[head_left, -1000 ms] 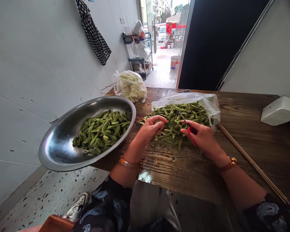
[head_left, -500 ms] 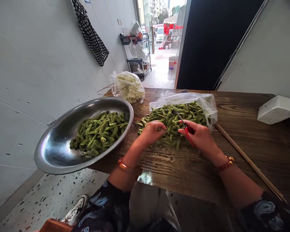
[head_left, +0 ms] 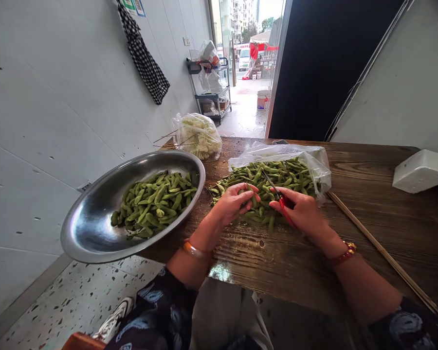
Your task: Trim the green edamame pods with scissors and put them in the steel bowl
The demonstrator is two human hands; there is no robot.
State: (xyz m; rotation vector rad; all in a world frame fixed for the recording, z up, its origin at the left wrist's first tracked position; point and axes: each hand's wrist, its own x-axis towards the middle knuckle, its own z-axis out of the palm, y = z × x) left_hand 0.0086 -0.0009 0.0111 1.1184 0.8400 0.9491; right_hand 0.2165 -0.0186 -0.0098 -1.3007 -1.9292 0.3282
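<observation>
A heap of green soybean pods [head_left: 273, 177] lies on a clear plastic bag [head_left: 316, 160] on the wooden table [head_left: 379, 218]. My left hand [head_left: 233, 201] pinches one pod [head_left: 253, 198] at the near edge of the heap. My right hand [head_left: 301, 211] grips red-handled scissors [head_left: 277, 194], blades pointing up and left over the pods, close to the held pod. To the left, a large steel basin [head_left: 95, 228] overhangs the table edge and holds a pile of pods [head_left: 155, 201].
A plastic bag of pale vegetable pieces [head_left: 200, 136] with thin sticks beside it sits at the table's far left. Long bamboo skewers [head_left: 379, 250] lie to the right. A white box [head_left: 421, 170] is at the far right. An open doorway lies beyond.
My left hand reached into the heap and drew back slightly with a pod between its fingers. The right hand with the scissors stayed almost in place. The camera view shifted a little.
</observation>
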